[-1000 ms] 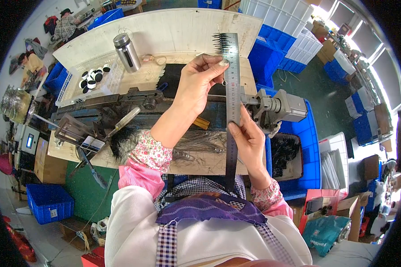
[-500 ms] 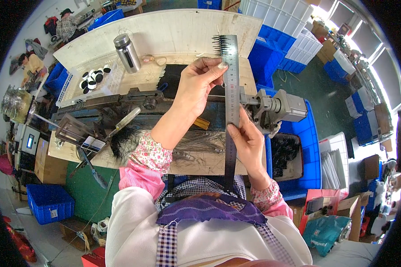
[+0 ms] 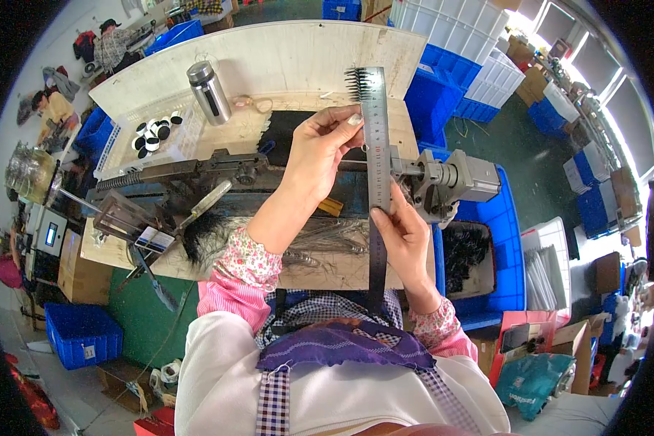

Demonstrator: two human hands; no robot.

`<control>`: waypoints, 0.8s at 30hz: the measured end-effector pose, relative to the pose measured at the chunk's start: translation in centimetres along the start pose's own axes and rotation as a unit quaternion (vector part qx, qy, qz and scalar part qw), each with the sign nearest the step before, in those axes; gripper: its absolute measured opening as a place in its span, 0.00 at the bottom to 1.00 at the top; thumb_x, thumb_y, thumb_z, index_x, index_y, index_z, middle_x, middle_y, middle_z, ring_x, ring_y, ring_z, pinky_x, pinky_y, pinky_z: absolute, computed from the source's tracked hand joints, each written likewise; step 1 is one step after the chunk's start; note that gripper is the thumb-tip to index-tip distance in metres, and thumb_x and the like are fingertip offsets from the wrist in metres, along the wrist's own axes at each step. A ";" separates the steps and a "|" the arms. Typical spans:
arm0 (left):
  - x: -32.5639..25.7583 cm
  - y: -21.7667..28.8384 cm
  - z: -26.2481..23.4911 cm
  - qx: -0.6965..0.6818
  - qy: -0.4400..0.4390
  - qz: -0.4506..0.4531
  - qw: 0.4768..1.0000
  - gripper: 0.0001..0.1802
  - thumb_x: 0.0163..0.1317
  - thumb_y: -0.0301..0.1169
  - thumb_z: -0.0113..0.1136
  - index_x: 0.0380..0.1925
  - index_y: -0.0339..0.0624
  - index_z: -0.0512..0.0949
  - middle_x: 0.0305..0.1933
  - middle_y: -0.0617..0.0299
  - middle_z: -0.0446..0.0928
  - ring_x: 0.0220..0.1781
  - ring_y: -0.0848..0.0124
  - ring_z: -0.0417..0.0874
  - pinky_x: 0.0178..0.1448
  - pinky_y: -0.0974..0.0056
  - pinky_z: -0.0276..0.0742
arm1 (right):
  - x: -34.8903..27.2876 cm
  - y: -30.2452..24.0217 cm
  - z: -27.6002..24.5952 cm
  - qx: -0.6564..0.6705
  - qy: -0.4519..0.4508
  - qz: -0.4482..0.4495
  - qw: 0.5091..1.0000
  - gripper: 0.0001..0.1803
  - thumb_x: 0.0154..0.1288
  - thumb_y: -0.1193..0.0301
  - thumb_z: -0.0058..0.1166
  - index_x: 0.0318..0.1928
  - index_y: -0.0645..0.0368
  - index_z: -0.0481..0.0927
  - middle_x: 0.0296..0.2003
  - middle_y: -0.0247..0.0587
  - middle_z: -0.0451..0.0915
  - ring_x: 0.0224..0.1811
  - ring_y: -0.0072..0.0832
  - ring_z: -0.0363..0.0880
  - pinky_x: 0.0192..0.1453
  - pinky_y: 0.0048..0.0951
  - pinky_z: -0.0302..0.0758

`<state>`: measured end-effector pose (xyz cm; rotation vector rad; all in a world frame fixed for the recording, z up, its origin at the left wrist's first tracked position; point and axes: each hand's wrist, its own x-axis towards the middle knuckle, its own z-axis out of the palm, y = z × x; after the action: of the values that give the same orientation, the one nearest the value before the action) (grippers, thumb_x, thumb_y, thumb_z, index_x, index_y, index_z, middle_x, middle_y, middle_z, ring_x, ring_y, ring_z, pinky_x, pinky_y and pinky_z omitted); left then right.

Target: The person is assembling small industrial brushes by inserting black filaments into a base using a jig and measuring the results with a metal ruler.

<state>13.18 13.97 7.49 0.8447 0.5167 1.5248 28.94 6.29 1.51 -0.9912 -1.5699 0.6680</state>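
A long steel ruler (image 3: 376, 152) stands almost upright in the picture, above the bench. My right hand (image 3: 407, 229) grips its lower half between thumb and fingers. Along the ruler's upper left edge lies a short strip of black bristles (image 3: 356, 84), spikes pointing left. My left hand (image 3: 327, 145) is closed in a pinch just below the bristles, beside the ruler; the strip's lower end seems to run into that pinch, though the fingers hide it. Below the hands is a metal machine (image 3: 291, 192) with a motor (image 3: 474, 178) at its right.
A steel flask (image 3: 208, 93) and a white basket (image 3: 182, 149) of black-and-white rolls stand at the back left. Thin wires (image 3: 320, 243) lie on the bench front. Blue bins (image 3: 512, 254) line the right side. Other people (image 3: 54, 109) work at the far left.
The ruler, bristled strip and both hands sit slightly lower in the picture; the background has shifted down a little too. Both grips look the same.
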 end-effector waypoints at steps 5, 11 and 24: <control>-0.3 0.0 -0.1 -0.002 -0.009 0.001 1.000 0.11 0.58 0.24 0.60 0.41 0.33 0.77 0.36 0.59 0.79 0.36 0.74 0.79 0.43 0.70 0.77 | -0.1 0.2 0.0 -0.005 -0.005 -0.008 1.000 0.29 0.56 0.80 0.58 0.60 0.62 0.69 0.22 0.29 0.62 0.23 0.16 0.59 0.26 0.18 0.61; -0.4 -0.1 -0.1 -0.003 -0.006 0.001 1.000 0.11 0.59 0.24 0.59 0.42 0.32 0.77 0.36 0.59 0.79 0.35 0.74 0.79 0.44 0.70 0.77 | -0.2 -0.1 0.1 0.006 -0.006 0.003 1.000 0.29 0.57 0.81 0.57 0.60 0.62 0.68 0.23 0.29 0.64 0.24 0.15 0.61 0.28 0.18 0.63; -0.6 0.1 -0.2 0.022 -0.001 0.011 1.000 0.12 0.58 0.26 0.60 0.42 0.33 0.77 0.36 0.60 0.79 0.35 0.75 0.79 0.43 0.71 0.76 | -0.2 -0.3 0.0 0.000 -0.018 0.021 1.000 0.29 0.57 0.81 0.56 0.60 0.63 0.68 0.26 0.28 0.63 0.26 0.16 0.60 0.29 0.18 0.63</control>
<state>12.97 13.39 7.27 0.8893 0.5431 1.5365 28.87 5.96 1.61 -1.0192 -1.5850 0.7175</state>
